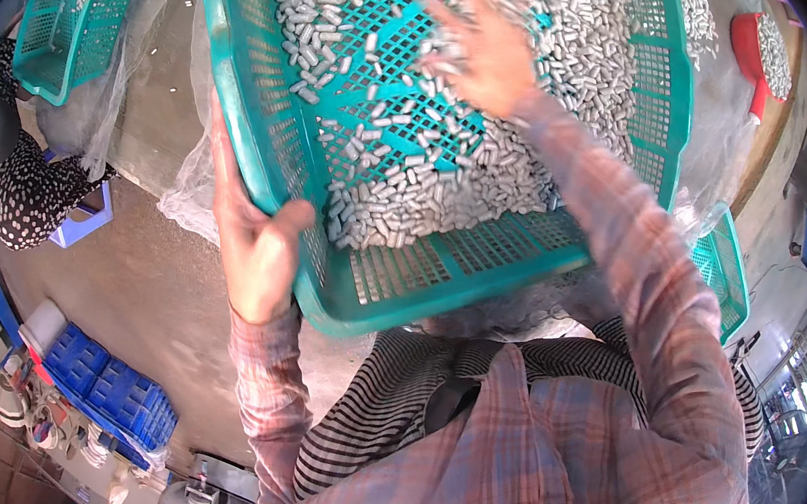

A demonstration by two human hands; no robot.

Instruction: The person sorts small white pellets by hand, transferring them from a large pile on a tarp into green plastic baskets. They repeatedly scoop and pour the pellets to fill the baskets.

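Now the green basket (pixel 446 267) tilts toward the person.

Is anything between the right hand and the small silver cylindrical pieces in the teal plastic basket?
Nothing visible. The right hand rests directly on the small silver cylindrical pieces inside the teal plastic lattice basket, while the left hand grips the basket's left wall.

Bright, even daylight fills my view, casting only soft shadows. My right hand (pixel 479 46) blurs with motion over the sharp teal basket (pixel 448 282). Fisheye distortion bends the edges, which fade into a black rim.
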